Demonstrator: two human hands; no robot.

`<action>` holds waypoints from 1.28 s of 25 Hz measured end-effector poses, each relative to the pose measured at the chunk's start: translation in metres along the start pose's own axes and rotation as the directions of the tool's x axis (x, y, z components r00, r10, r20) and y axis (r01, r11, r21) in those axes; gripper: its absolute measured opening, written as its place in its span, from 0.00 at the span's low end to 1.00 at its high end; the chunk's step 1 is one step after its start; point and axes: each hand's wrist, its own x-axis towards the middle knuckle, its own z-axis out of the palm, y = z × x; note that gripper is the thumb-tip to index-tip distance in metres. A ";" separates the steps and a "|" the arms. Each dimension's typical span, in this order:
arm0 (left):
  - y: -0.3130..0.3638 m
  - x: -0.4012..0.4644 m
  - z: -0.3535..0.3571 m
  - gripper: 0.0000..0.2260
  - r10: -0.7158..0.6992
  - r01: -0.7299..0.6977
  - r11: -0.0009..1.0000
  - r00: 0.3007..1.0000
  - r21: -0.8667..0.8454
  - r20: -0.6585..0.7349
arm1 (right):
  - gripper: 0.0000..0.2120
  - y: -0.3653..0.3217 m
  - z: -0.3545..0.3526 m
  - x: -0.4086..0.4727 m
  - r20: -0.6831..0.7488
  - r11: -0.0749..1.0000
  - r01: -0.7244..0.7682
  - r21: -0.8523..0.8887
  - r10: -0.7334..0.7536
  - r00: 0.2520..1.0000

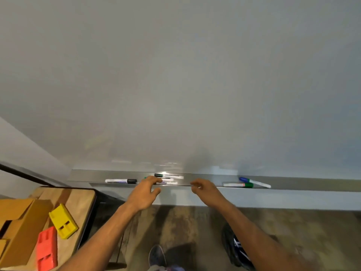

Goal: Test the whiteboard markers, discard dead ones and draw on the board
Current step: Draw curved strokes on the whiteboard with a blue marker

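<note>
Left hand (145, 194) and right hand (203, 187), both spread and holding nothing, reach over the metal ledge (82, 178) where white-barrelled whiteboard markers (169, 179) lie clustered. Risk: fingers nudging loose markers off its shallow lip. Blank grey-white board (179, 85) rises behind.

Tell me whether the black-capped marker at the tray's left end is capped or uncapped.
Capped. The black-capped marker lies flat on the tray, its black cap seated on its right end.

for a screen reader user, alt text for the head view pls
Two hands, left and right, reach for markers lying on the tray below a blank whiteboard; neither holds one yet.
</note>
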 end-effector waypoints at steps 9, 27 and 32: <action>-0.073 0.030 -0.020 0.21 -0.204 0.195 0.978 0.969 0.077 0.137 | 0.25 -0.024 0.070 0.044 0.069 0.987 -0.164 0.000 0.163 0.984; -0.073 0.061 -0.016 0.18 -0.297 0.304 0.930 0.953 -0.207 0.063 | 0.17 -0.036 0.082 0.083 -0.031 0.790 -0.267 0.552 0.340 0.940; -0.045 0.065 -0.027 0.08 -0.223 0.225 0.954 0.974 -0.198 0.032 | 0.11 -0.046 0.054 0.077 -0.018 0.458 -0.165 0.874 0.370 0.929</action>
